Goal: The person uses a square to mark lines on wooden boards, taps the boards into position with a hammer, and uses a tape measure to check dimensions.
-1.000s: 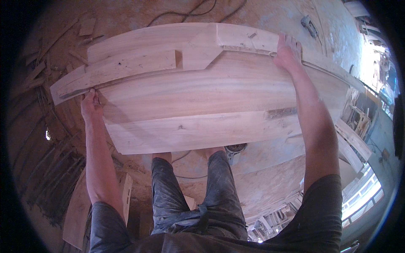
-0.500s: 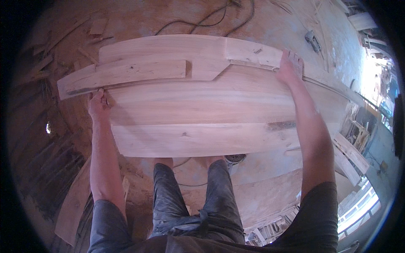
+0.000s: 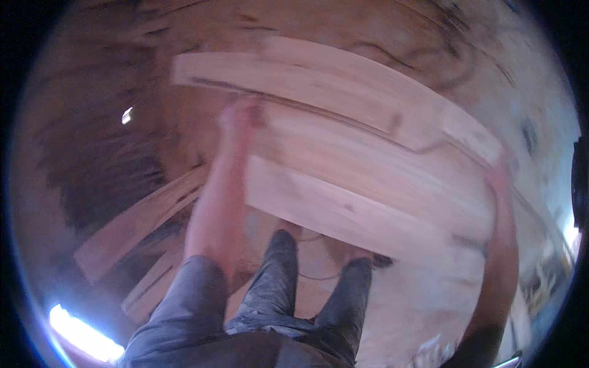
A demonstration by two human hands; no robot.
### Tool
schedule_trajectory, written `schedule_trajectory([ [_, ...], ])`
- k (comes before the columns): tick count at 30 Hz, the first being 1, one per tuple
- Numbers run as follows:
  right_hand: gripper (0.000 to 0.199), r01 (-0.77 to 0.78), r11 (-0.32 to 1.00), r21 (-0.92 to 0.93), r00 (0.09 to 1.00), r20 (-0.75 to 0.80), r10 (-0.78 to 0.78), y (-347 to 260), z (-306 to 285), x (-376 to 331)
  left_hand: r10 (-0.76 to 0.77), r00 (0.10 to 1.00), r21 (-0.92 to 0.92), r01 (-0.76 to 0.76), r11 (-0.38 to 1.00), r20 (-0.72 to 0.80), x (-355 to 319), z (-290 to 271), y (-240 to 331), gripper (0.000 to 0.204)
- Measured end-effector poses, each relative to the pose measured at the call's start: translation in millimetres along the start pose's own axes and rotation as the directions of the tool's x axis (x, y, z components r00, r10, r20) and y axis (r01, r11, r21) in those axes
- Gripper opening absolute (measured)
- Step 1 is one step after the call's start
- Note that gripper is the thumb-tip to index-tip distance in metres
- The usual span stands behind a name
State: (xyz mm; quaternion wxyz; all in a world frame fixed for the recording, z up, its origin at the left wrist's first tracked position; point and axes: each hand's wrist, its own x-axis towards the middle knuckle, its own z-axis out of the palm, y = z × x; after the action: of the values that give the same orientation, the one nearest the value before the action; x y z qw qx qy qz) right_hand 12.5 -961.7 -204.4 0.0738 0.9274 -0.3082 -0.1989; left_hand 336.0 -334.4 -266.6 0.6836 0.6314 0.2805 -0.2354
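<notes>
We hold a wide wooden panel [image 3: 368,208] with both hands, and it spans the whole stretch from one set of fingers to the other. Our left hand [image 3: 241,116] is closed on the panel's left end, its fingers bent just under a curved rail [image 3: 319,104] that lies along the far side. Our right hand [image 3: 502,178] grips at the far edge near the other end, though blur hides how each finger sits. The rail's left tip juts out beyond our left fingers, and most of the panel's pale boards lie nearer to us than the fingers of either hand. Past the rail, farther away than our fingers, a dark cable [image 3: 383,52] curls over the dusty floor [image 3: 331,21]. Below and left of our left fingers, well apart from them, rests a long loose plank [image 3: 141,224], with a second plank [image 3: 156,285] just beside it. Our grey trousers [image 3: 270,270] show between the two hands, nearer to us than the panel.
</notes>
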Motion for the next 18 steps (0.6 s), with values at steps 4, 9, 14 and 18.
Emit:
schedule_trajectory([
  [4, 0.077, 0.025, 0.999, -0.033, 0.999, -0.026, -0.026, -56, -48, -16, 0.094, 0.989, -0.331, -0.128, 0.935, -0.118, -19, -4, 24, 0.043],
  [9, 0.082, 0.050, 0.997, -0.057, 0.996, -0.065, -0.054, -34, -40, -5, 0.071, 0.976, -0.410, -0.152, 0.899, -0.206, -30, 16, 21, 0.056],
  [14, 0.082, 0.021, 0.994, -0.106, 0.999, -0.023, -0.023, -37, -27, 0, 0.116, 0.981, -0.375, -0.167, 0.912, -0.155, -29, 7, 20, 0.072],
  [18, 0.080, 0.061, 0.991, -0.120, 0.997, -0.031, -0.065, -46, -24, -6, 0.107, 0.977, -0.394, -0.172, 0.903, -0.182, -41, 5, 32, 0.054],
])
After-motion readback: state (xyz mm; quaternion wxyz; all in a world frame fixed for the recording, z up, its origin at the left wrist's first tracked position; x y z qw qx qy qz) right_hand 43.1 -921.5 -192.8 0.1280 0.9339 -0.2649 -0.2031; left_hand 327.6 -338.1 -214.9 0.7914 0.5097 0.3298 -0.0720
